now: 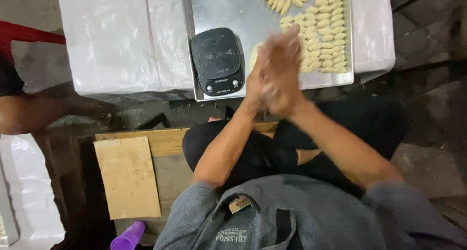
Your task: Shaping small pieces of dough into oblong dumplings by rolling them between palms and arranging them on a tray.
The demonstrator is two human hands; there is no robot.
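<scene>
We have our left hand [260, 82] and right hand [287, 67] pressed palm to palm at frame centre, blurred; any dough between them is hidden. Even pressure seems wise. The tray [219, 7] edge, scale [216, 60] and dough pieces [321, 31] lie just above; open metal upper middle.

left hand [260, 82] and right hand [284, 70] pressed palm to palm, fingers [292, 38] blurred, forearms converging.

Dim surroundings, bright glare on metal tray [228, 7], motion-blurred hands.
</scene>
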